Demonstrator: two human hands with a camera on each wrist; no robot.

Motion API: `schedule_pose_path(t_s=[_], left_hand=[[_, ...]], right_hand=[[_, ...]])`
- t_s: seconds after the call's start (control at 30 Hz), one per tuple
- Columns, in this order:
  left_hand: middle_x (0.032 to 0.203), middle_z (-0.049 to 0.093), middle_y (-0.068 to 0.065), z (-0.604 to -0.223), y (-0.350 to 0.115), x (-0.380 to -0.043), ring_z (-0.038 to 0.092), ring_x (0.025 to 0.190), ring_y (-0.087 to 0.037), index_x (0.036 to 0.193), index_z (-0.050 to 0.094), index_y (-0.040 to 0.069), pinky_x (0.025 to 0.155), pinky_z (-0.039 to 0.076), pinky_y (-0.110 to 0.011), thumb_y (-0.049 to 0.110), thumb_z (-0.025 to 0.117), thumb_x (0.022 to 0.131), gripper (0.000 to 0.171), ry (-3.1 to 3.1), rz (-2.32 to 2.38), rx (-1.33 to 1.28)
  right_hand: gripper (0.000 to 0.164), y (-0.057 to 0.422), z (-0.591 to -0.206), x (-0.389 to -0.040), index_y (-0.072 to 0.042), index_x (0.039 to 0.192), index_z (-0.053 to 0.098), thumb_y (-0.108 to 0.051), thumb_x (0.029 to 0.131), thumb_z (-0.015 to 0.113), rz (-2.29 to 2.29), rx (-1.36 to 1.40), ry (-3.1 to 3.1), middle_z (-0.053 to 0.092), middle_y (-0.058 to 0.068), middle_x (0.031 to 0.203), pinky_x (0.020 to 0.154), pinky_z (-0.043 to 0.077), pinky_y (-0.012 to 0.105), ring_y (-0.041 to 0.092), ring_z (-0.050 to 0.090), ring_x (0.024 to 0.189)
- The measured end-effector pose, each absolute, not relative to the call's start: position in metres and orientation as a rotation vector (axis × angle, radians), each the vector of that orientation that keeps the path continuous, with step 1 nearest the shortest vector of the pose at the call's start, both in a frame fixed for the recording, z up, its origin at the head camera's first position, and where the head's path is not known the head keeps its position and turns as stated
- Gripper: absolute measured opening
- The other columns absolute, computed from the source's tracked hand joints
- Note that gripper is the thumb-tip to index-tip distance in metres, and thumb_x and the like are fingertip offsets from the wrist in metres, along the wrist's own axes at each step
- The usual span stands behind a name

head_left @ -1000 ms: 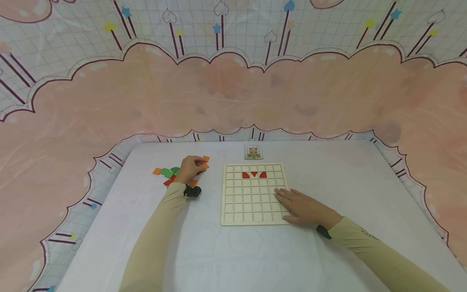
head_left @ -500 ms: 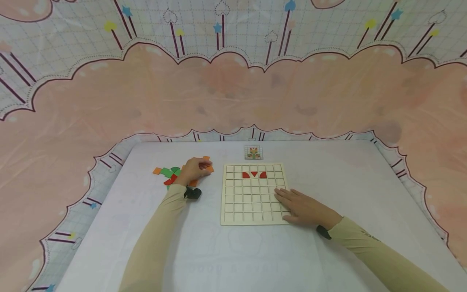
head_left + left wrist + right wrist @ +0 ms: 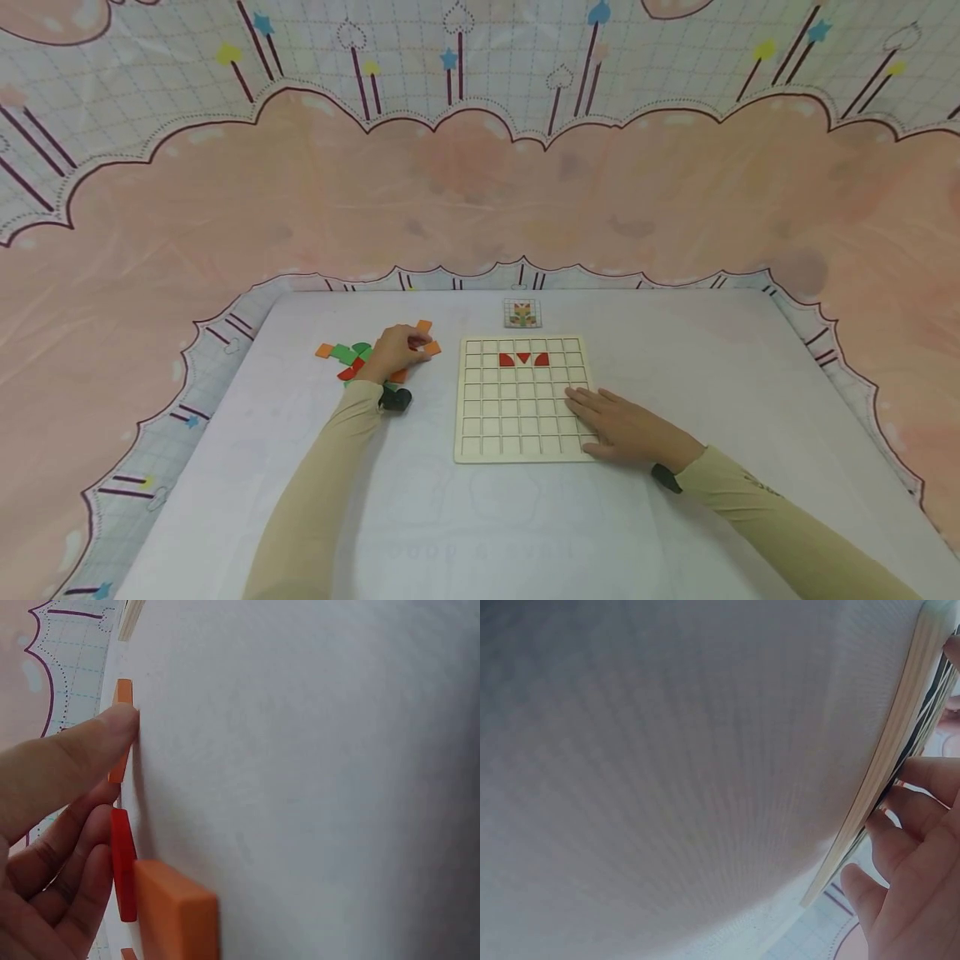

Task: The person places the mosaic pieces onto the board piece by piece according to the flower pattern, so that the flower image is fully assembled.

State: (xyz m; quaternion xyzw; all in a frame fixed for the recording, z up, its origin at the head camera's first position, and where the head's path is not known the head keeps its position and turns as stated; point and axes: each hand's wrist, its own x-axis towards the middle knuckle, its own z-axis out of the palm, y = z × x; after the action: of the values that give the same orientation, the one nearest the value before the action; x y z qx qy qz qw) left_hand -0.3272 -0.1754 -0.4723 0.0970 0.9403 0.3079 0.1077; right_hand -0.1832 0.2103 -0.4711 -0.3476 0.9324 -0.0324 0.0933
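Note:
My left hand (image 3: 393,350) is at the left, over a loose pile of coloured tiles. Its thumb and fingers pinch an orange tile (image 3: 432,347) low over the white table; the thumb crosses that tile (image 3: 124,694) in the left wrist view. A red tile (image 3: 123,866) sits by the other fingers, and a thick-looking orange tile (image 3: 176,911) is nearer that camera. My right hand (image 3: 622,425) rests with straight fingers on the right edge of a pale wooden grid board (image 3: 517,456). Red pieces (image 3: 522,358) sit in three cells of an upper row.
A small card (image 3: 522,313) with a flower pattern on a grid lies behind the board. Left of the hand lie green tiles (image 3: 343,354), a red tile (image 3: 350,369) and an orange tile (image 3: 324,351). Another orange tile (image 3: 424,326) is just beyond the fingers.
The left hand has shifted slightly right with an orange tile at its fingertips, then nearly stayed in place. The right hand and board have not moved.

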Motion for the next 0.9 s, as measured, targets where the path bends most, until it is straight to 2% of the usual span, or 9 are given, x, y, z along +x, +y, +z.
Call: schedule_pose_path(t_s=[0.3, 0.9], left_hand=[[0.108, 0.066, -0.013, -0.472, -0.173, -0.328, 0.055, 0.096, -0.026, 0.110, 0.069, 0.004, 0.089, 0.048, -0.038, 0.011, 0.072, 0.082, 0.029, 2.741, 0.892, 0.360], [0.115, 0.067, -0.013, -0.471, -0.161, -0.329, 0.058, 0.109, -0.028, 0.112, 0.068, 0.003, 0.098, 0.046, -0.041, 0.007, 0.071, 0.082, 0.030, 2.699, 0.860, 0.507]], right_hand=[[0.068, 0.211, -0.474, -0.183, -0.006, 0.146, 0.033, -0.042, 0.092, 0.053, -0.079, -1.039, 2.772, 0.028, 0.008, 0.154, 0.114, 0.027, 0.044, 0.024, 0.028, 0.142], [0.068, 0.210, -0.471, -0.182, -0.004, 0.145, 0.034, -0.041, 0.092, 0.054, -0.085, -1.051, 2.775, 0.030, 0.011, 0.153, 0.113, 0.029, 0.046, 0.026, 0.030, 0.141]])
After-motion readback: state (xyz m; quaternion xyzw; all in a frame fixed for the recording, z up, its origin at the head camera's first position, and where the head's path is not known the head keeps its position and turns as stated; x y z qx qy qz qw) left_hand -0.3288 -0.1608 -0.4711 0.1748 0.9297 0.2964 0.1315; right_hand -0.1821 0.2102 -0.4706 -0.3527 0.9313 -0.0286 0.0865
